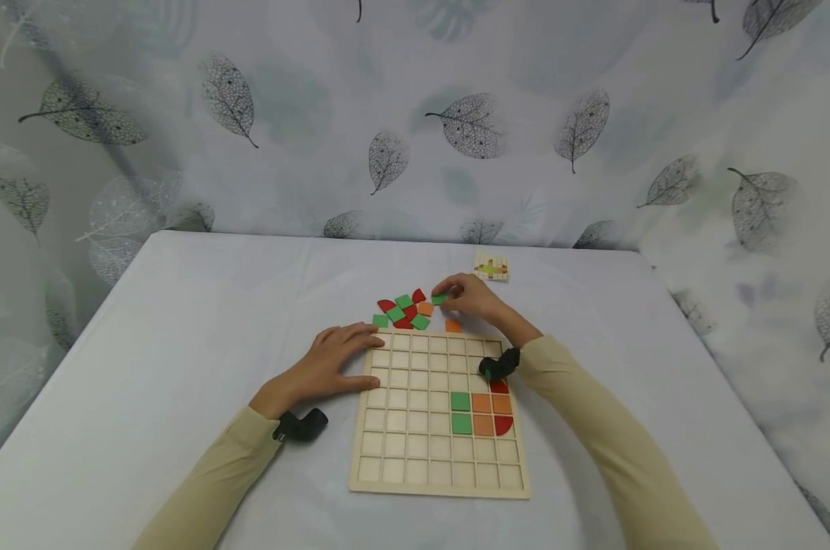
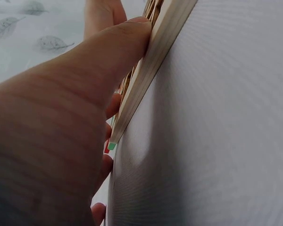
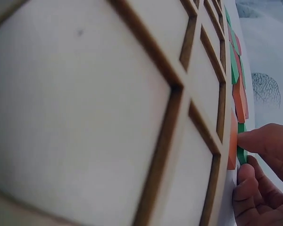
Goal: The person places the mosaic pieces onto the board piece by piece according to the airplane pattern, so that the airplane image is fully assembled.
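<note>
A wooden grid board [image 1: 400,443] lies on the table, with green and orange square tiles and red rounded tiles set in cells on its right side. My left hand [image 1: 325,367] rests at the board's left edge, fingers spread; its thumb touches the frame in the left wrist view. Beyond the far edge, my right hand [image 1: 473,296] pinches a green tile [image 1: 439,299] between thumb and fingers. In the right wrist view that green tile [image 3: 242,141] stands between the fingertips, beside an orange tile [image 3: 233,141].
A loose pile of red, green and orange tiles [image 1: 408,309] lies just past the board, left of the right hand. An orange square tile [image 1: 453,326] sits by the far edge. Farther back is a small pattern card [image 1: 491,267]. A white cloth [image 1: 215,321] covers the table.
</note>
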Demonstrator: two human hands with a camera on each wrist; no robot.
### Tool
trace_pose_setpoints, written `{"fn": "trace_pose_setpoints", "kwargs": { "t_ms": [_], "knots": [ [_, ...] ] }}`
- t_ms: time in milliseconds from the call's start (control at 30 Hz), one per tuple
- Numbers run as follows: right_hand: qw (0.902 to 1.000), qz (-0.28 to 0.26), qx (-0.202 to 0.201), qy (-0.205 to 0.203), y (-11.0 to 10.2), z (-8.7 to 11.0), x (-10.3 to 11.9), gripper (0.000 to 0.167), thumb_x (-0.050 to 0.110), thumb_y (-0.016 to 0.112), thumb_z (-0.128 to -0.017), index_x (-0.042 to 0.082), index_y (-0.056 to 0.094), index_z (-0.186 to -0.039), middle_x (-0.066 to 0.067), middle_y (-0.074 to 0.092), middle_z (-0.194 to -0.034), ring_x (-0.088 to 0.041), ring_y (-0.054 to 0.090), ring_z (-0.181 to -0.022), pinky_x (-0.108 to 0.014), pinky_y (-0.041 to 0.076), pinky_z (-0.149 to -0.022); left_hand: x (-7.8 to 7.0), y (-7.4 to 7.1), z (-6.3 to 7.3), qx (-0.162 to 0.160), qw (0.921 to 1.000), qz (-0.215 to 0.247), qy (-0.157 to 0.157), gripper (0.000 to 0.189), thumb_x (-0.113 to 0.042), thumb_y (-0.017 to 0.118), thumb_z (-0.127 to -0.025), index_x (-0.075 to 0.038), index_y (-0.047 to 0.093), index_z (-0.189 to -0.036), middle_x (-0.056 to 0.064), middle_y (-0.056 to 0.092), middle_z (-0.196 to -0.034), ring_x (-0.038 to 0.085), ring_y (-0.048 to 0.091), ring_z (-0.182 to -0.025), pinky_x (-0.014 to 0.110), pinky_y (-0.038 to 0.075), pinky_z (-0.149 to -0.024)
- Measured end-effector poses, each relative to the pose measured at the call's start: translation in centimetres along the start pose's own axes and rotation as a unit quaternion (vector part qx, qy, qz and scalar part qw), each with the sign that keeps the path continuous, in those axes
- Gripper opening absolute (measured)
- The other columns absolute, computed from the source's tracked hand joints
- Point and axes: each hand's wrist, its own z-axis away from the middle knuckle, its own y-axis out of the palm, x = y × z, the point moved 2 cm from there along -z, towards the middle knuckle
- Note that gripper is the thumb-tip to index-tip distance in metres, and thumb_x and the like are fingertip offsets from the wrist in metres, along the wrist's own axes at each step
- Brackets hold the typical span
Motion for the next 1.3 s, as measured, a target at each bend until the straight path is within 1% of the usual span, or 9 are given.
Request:
{"fn": "trace_pose_setpoints", "kwargs": {
  "t_ms": [133, 267, 567, 667, 900, 1100, 1300],
  "knots": [
    [0.9999, 0.014, 0.008, -0.005, -0.3, 0.2, 0.0, 0.027, 0.002, 0.068, -0.089, -0.001, 0.066, -0.116, -0.018, 0.062, -0.114, -0.023, 0.053, -0.088, -0.029, 0.042, -0.071, 0.1, 0.1, -0.1, -0.003, 1.0, -0.001, 0.001, 0.06, -0.042, 0.073, -0.085, -0.018, 0.055, -0.136, 0.008, 0.04, -0.15, 0.026, 0.034, -0.14, 0.056, 0.016, -0.112],
    [0.9997, 0.024, 0.007, 0.001, -0.4, 0.5, -0.1, 0.031, 0.004, 0.07, -0.087, 0.0, 0.065, -0.118, -0.017, 0.062, -0.112, -0.021, 0.052, -0.086, -0.029, 0.042, -0.071, -0.1, 0.0, -0.1, -0.004, 1.0, -0.001, 0.001, 0.06, -0.041, 0.074, -0.084, -0.018, 0.055, -0.136, 0.008, 0.04, -0.15, 0.026, 0.035, -0.139, 0.055, 0.016, -0.112],
    [0.9997, 0.022, 0.01, 0.0, -0.4, 1.5, -0.4, 0.034, 0.007, 0.072, -0.087, -0.003, 0.065, -0.119, -0.01, 0.062, -0.092, -0.019, 0.052, -0.081, -0.028, 0.043, -0.07, -0.2, 0.1, 0.1, -0.002, 1.0, 0.003, 0.001, 0.059, -0.042, 0.075, -0.084, -0.017, 0.056, -0.134, 0.008, 0.041, -0.15, 0.027, 0.034, -0.141, 0.055, 0.017, -0.111],
    [0.9999, 0.013, 0.01, 0.002, -0.3, 1.6, -0.6, 0.035, 0.007, 0.073, -0.086, -0.002, 0.065, -0.119, -0.011, 0.062, -0.093, -0.019, 0.052, -0.08, -0.028, 0.043, -0.069, -0.2, 0.2, 0.1, -0.001, 1.0, 0.001, 0.001, 0.06, -0.042, 0.075, -0.084, -0.018, 0.056, -0.135, 0.008, 0.041, -0.15, 0.027, 0.034, -0.141, 0.055, 0.017, -0.111],
    [0.9999, -0.005, 0.012, -0.003, -0.2, 2.0, -0.9, 0.035, 0.008, 0.073, -0.086, -0.003, 0.065, -0.119, -0.018, 0.062, -0.107, -0.02, 0.056, -0.086, -0.027, 0.045, -0.071, -0.2, 0.3, 0.2, -0.001, 1.0, -0.002, 0.005, 0.06, -0.042, 0.074, -0.084, -0.017, 0.055, -0.135, 0.008, 0.041, -0.15, 0.028, 0.035, -0.14, 0.055, 0.017, -0.111],
    [0.9997, -0.001, 0.015, -0.02, -0.2, 2.3, -0.5, 0.033, 0.006, 0.073, -0.086, -0.003, 0.066, -0.117, -0.018, 0.063, -0.105, -0.02, 0.058, -0.086, -0.027, 0.046, -0.071, -0.2, 0.2, 0.3, -0.008, 0.9999, -0.004, 0.011, 0.059, -0.041, 0.074, -0.084, -0.016, 0.056, -0.135, 0.009, 0.042, -0.149, 0.028, 0.036, -0.139, 0.056, 0.018, -0.11],
    [0.9995, -0.005, 0.02, -0.025, -0.1, 2.7, -0.1, 0.031, 0.005, 0.073, -0.086, -0.003, 0.067, -0.116, -0.016, 0.064, -0.103, -0.019, 0.058, -0.084, -0.026, 0.047, -0.068, -0.2, 0.2, 0.3, -0.02, 0.9996, -0.004, 0.02, 0.057, -0.04, 0.074, -0.085, -0.014, 0.056, -0.133, 0.011, 0.044, -0.147, 0.03, 0.038, -0.137, 0.059, 0.02, -0.109]
  ]
}}
